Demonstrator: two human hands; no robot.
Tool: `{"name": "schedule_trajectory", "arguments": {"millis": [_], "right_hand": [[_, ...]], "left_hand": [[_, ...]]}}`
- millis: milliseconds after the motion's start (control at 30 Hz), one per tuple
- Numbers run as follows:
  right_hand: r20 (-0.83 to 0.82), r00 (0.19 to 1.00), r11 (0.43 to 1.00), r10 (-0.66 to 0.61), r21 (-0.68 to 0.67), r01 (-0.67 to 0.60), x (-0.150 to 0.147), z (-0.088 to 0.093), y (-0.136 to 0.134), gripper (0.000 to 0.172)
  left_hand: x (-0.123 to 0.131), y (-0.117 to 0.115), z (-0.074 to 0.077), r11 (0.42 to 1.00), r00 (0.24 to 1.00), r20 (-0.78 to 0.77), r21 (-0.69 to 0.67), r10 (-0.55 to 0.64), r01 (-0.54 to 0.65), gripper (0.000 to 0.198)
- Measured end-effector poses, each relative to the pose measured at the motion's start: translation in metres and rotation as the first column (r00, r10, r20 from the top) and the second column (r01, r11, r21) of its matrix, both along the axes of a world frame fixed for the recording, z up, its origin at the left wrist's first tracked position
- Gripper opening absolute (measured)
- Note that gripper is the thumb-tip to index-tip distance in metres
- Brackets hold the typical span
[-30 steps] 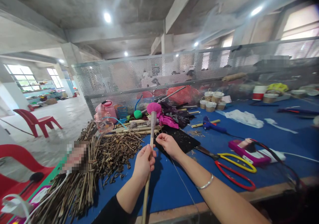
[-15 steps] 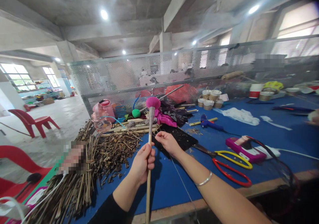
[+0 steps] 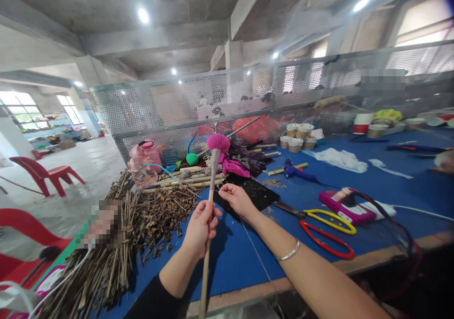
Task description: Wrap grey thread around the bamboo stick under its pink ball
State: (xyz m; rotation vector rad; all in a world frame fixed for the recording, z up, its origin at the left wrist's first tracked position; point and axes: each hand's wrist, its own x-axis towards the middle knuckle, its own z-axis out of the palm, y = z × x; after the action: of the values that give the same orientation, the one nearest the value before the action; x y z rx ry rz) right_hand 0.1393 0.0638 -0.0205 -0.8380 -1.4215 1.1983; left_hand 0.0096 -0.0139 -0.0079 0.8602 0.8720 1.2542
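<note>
We see the left hand (image 3: 203, 226) closed around a wooden stick (image 3: 204, 276); its grey-wrapped neck (image 3: 214, 167) and magenta ball (image 3: 218, 142) are on the far side of this grip. Just right, our right hand (image 3: 237, 199) pinches a thin thread (image 3: 257, 252). Dried stems (image 3: 106, 262) lie left, scissors (image 3: 301, 212) right. The ball partly hides magenta cloth (image 3: 237, 169) behind it.

At bottom centre the edge cuts off the wooden stick (image 3: 205, 274), and the left hand (image 3: 200, 225) covers a stretch of it. The thread (image 3: 256, 249) is too fine to follow into the pinch of the right hand (image 3: 239, 199). The red plastic chair (image 3: 24, 220) at lower left is cropped; pixelation masks something over the dried stalks (image 3: 118, 264). A pale shape (image 3: 445, 161) at the right edge is blurred.
</note>
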Motion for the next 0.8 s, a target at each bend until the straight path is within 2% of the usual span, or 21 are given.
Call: {"name": "schedule_trajectory", "arguments": {"millis": [200,400,567,733,800], "right_hand": [[-0.016,1.000,1.000,0.006,-0.008,-0.006,0.0000,-0.0009,-0.0002,0.026],[-0.008,1.000,1.000,-0.004,0.013,0.004,-0.0007,0.0022,-0.0028,0.027],[-0.017,1.000,1.000,-0.004,-0.007,0.004,0.0011,0.0034,-0.0041,0.026],[-0.037,0.999,0.999,0.018,-0.041,-0.020,0.0009,0.0050,-0.0049,0.030],[-0.072,0.995,0.994,0.065,-0.079,-0.071,0.0003,0.0056,-0.0058,0.031]], "left_hand": [[-0.0012,-0.0004,-0.0016,0.997,0.999,0.015,-0.060,-0.037,0.038,0.046],[0.0016,-0.0028,0.0020,1.000,0.999,-0.046,0.006,-0.003,0.003,0.044],[0.0021,-0.0024,-0.0008,0.999,0.999,-0.021,0.024,-0.044,0.045,0.042],[-0.0004,-0.0038,-0.0010,0.993,0.994,0.016,-0.058,-0.105,0.106,0.044],[-0.0010,-0.0052,0.0001,0.991,0.993,0.008,-0.062,-0.116,0.116,0.045]]}}
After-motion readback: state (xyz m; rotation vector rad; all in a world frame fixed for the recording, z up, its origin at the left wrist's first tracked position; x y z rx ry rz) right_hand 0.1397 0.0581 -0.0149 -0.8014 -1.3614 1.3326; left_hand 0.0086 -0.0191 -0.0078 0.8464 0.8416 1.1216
